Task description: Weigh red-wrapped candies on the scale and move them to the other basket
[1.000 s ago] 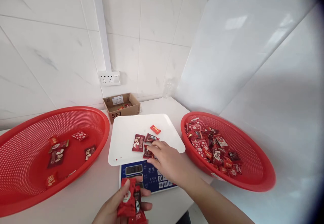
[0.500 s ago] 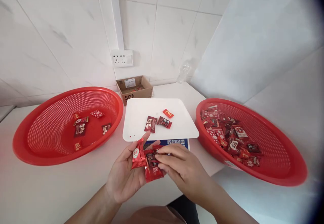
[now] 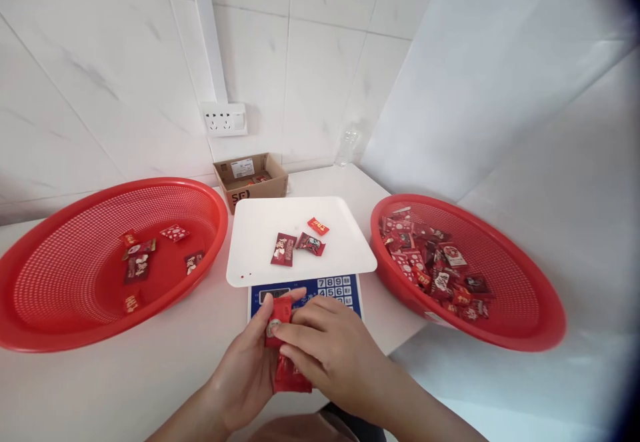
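Note:
My left hand (image 3: 245, 369) is curled palm up around several red candy packets (image 3: 280, 315), its thumb pressing the upper one. Over them, my right hand (image 3: 330, 345) has its fingertips closed on the packets; the exact grip is partly hidden by the fingers. Just beyond is a digital scale (image 3: 340, 289) with a blue keypad, partly covered by my hands. On its white tray (image 3: 255, 219) lie a small bright red packet (image 3: 318, 226), a dark red packet (image 3: 311, 244) and a flat maroon packet (image 3: 283, 249).
A red mesh basket (image 3: 45, 262) at left holds several packets. Another red basket (image 3: 525, 295) at right contains a larger pile. Behind the tray sit a cardboard box (image 3: 260, 189) with packets inside and a clear plastic bottle (image 3: 347, 145) by the wall.
Both hands have moved lower, bringing the scale's keypad and display into sight. The packets have shifted in my left hand, and my right fingers now reach the upper one. The view has turned slightly right.

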Demonstrator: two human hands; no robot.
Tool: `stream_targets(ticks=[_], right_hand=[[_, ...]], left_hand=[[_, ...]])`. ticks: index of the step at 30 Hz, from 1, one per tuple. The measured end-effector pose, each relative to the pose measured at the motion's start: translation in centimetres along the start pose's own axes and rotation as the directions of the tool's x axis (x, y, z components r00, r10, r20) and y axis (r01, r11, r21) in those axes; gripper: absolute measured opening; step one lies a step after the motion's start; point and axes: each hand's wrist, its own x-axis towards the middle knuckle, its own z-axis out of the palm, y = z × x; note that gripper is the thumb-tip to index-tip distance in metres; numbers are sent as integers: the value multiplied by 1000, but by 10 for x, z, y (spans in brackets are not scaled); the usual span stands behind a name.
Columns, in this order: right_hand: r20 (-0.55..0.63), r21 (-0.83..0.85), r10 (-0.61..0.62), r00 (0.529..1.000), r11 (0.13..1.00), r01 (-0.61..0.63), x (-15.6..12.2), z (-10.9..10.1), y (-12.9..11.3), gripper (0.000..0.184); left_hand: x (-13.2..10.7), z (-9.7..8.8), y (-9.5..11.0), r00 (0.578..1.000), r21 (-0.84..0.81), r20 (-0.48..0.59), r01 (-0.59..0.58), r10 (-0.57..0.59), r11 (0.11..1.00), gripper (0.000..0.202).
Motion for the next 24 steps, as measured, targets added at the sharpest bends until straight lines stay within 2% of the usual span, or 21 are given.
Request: stream_targets(ticks=[5,9,13,15,18,21,24], right_hand=[[-59,160,52,997,986,-42,0,3,-3,22],[-113,210,104,988,975,-79,2,3,-5,19],[-197,281,148,969,956,-89,5,4,-10,17],[-230,318,147,962,946,-68,6,2,-13,17],[-283,324,180,942,942,-82,6,-6,-10,16],[-322,239,267,909,951,-195,8,-16,7,15],[-305,106,333,892,943,-316,12,-18,35,16]], left_hand=[[2,-3,-1,998,-106,66,1,6,994,48],[3,-6,0,994,-184,103,-1,21,983,54],[7,-8,-2,976,-215,216,19,29,976,48],[8,-8,-5,971,-195,237,31,16,980,40],[11,-8,-8,991,-120,131,25,-9,992,24],[10,-10,-9,1000,-1,15,-12,12,1000,17],[7,-13,-7,998,89,45,-37,33,995,14]])
